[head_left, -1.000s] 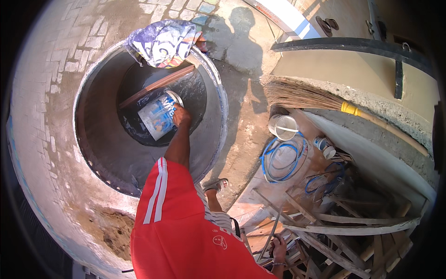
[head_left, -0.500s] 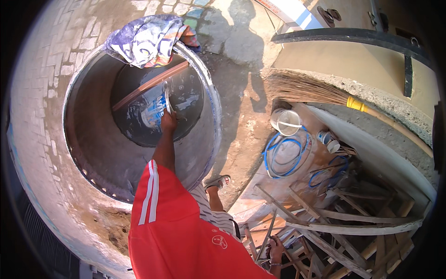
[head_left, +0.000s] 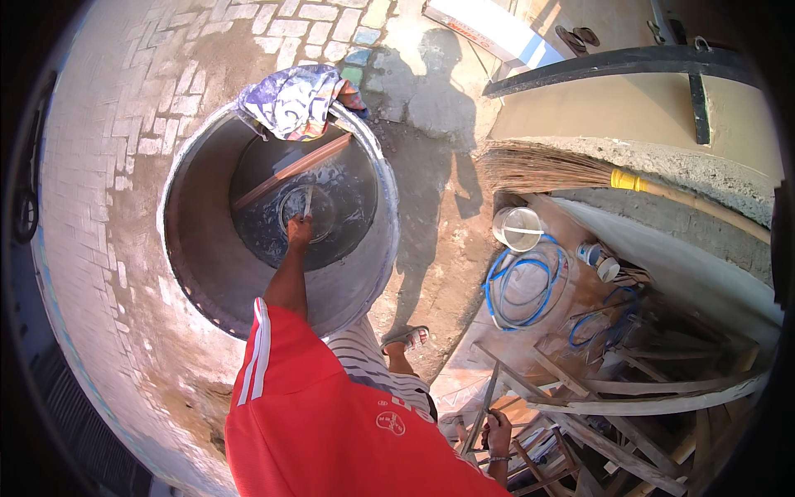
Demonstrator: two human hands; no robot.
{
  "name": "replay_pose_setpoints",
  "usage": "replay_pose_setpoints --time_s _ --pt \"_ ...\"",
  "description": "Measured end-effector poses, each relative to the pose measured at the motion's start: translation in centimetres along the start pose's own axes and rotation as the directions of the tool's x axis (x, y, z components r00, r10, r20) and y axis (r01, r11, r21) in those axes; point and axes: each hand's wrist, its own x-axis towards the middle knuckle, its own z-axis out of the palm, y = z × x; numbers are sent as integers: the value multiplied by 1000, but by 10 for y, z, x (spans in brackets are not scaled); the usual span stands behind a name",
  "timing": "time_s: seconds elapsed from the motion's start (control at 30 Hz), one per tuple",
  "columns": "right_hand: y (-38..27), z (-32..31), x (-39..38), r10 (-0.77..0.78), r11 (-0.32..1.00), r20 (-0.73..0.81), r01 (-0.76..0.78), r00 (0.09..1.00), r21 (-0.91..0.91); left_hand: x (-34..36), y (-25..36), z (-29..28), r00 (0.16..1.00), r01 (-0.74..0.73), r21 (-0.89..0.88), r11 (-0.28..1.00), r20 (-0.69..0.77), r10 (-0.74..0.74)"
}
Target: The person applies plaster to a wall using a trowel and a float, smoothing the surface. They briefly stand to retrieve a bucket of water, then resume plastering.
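My left hand (head_left: 300, 232) reaches down into a round concrete tank (head_left: 175, 224) and is closed on the pale handle of a bucket (head_left: 286, 207). The bucket sits low in the grey water (head_left: 352, 224), its round rim showing around the surface. A reddish-brown bar (head_left: 298, 168) slants across the tank just beyond the hand. Low at my right side hangs my right hand (head_left: 498, 432), with a band at the wrist. Its fingers are curled, close to a thin wooden stick, and whether it holds anything is unclear.
A patterned cloth (head_left: 294, 99) drapes over the tank's far rim. On the right are a stick broom (head_left: 546, 168), a white pail (head_left: 520, 229), a coiled blue hose (head_left: 517, 286) and piled wooden slats (head_left: 646, 406). A low wall (head_left: 613, 108) stands behind them.
The bucket, tilted with its printed side showing before, now sits down in the water with its rim up. My left hand still grips it. The view has shifted, so the tank appears farther right.
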Motion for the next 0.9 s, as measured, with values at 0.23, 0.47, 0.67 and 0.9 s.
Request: replay_pose_setpoints --time_s 0.23,0.47,0.67,0.9 --pt "15 15 26 6 999 -1 -5 1000 41 9 50 -49 982 109 563 819 69 -178" --pt "16 29 46 -74 993 18 72 997 96 9 71 -65 941 275 553 786 11 -337" --pt "12 40 62 -142 984 34 137 989 117 -14 88 -101 949 109 599 794 176 -262" --pt "44 54 112 -187 977 -9 187 982 101 -94 136 -153 964 67 -25 997 259 -58"
